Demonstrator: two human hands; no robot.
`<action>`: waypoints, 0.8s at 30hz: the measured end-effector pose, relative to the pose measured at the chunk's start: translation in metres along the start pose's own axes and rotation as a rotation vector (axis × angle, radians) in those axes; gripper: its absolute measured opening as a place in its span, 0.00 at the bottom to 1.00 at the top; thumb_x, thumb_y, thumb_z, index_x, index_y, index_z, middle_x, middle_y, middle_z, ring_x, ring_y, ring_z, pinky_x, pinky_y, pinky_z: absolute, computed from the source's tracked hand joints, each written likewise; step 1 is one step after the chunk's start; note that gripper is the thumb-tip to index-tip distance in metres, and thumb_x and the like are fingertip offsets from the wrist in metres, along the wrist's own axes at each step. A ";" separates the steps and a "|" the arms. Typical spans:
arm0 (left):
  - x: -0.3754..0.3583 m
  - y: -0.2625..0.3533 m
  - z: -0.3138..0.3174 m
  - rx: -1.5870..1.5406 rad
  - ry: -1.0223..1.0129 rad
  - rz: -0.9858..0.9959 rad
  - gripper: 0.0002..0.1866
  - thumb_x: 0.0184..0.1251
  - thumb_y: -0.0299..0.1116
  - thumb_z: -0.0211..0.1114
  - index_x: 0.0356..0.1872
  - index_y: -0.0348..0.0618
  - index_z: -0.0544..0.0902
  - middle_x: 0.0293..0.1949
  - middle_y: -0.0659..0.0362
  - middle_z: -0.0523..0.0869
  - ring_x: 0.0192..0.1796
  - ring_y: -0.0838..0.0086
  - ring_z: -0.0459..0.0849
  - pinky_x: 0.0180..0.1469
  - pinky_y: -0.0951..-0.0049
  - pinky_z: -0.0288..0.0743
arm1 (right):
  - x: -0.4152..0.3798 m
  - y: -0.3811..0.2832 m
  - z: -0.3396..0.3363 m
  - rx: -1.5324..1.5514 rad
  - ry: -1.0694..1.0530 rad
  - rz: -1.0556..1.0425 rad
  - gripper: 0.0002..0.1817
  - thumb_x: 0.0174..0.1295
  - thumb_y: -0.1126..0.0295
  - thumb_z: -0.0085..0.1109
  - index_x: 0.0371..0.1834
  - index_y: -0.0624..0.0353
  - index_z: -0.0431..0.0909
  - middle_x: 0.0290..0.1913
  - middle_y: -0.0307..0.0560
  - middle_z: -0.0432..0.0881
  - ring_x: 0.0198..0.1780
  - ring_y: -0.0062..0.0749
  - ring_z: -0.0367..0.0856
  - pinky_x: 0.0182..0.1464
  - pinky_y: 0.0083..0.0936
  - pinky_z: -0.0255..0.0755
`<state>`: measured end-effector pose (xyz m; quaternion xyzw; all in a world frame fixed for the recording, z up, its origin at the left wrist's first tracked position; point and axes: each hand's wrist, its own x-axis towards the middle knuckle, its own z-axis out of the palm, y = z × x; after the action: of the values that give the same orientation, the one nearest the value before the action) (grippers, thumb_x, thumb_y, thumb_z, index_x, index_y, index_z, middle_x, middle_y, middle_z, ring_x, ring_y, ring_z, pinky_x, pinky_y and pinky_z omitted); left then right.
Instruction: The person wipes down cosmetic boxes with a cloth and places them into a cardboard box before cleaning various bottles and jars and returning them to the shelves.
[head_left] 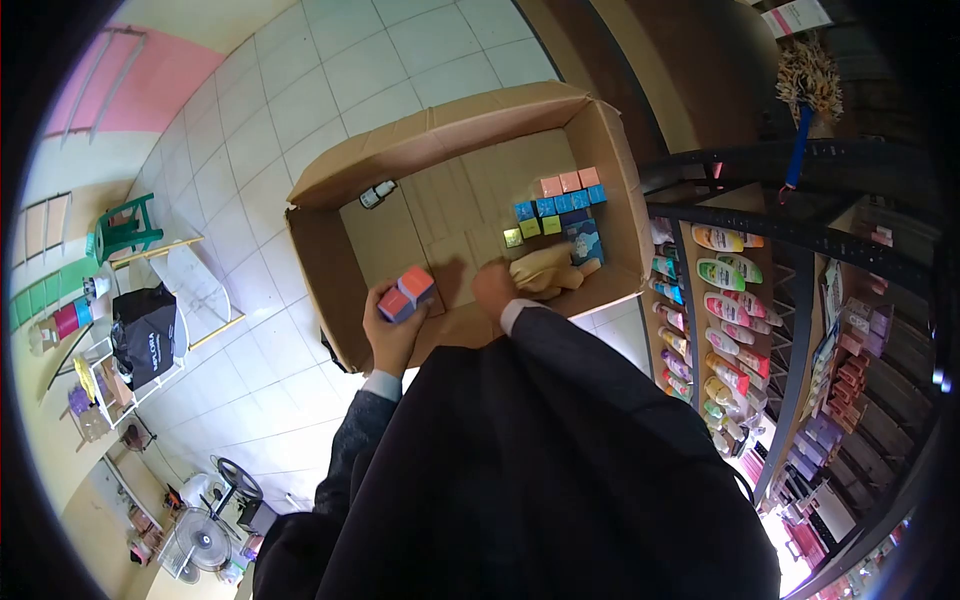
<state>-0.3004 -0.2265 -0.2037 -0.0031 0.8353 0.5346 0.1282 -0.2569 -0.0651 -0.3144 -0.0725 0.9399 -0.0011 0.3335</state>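
Note:
My left hand (393, 335) is closed around two small boxes (405, 293) with orange-pink tops and purplish sides, held over the near side of a large open cardboard box (455, 118). Inside that carton my right hand (494, 288) has its fingers curled at the edge of a pale yellow cloth (545, 272), which lies bunched up. Beyond the cloth stand several small boxes in rows: pink ones (570, 182), blue ones (547, 207) and yellow-green ones (530, 228). A dark blue patterned box (583, 242) sits beside them. A small black-and-white item (377, 194) lies in the carton's far left corner.
Shelves with several bottles (728, 275) stand close on the right. A blue-handled brush (803, 130) hangs above them. On the left are a green stool (128, 228), a black bag (150, 335) and a fan (203, 538). White tiles (265, 135) cover the floor.

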 end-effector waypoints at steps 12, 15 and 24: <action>-0.024 -0.001 -0.039 -0.214 0.071 -0.245 0.30 0.40 0.24 0.74 0.48 0.37 0.70 0.43 0.55 0.78 0.43 0.74 0.79 0.45 0.75 0.75 | 0.018 0.008 0.020 -0.039 0.060 -0.058 0.14 0.51 0.67 0.55 0.39 0.59 0.81 0.37 0.50 0.80 0.43 0.42 0.78 0.37 0.35 0.72; -0.022 -0.001 -0.056 -0.330 -0.124 -0.319 0.29 0.38 0.25 0.75 0.46 0.37 0.72 0.50 0.52 0.76 0.47 0.72 0.78 0.48 0.73 0.74 | -0.029 0.041 -0.057 0.496 0.178 0.031 0.18 0.46 0.64 0.60 0.41 0.57 0.80 0.38 0.52 0.79 0.44 0.45 0.78 0.40 0.36 0.73; 0.004 0.137 -0.036 -0.095 -0.819 0.402 0.21 0.31 0.30 0.77 0.34 0.44 0.82 0.61 0.48 0.67 0.60 0.60 0.70 0.61 0.64 0.61 | -0.173 0.070 -0.188 1.192 0.641 -0.274 0.26 0.43 0.64 0.67 0.50 0.54 0.76 0.43 0.49 0.77 0.46 0.39 0.77 0.50 0.30 0.70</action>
<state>-0.3314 -0.1993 -0.0678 0.3649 0.6745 0.5435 0.3411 -0.2518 0.0193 -0.0630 0.0087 0.8135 -0.5811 0.0192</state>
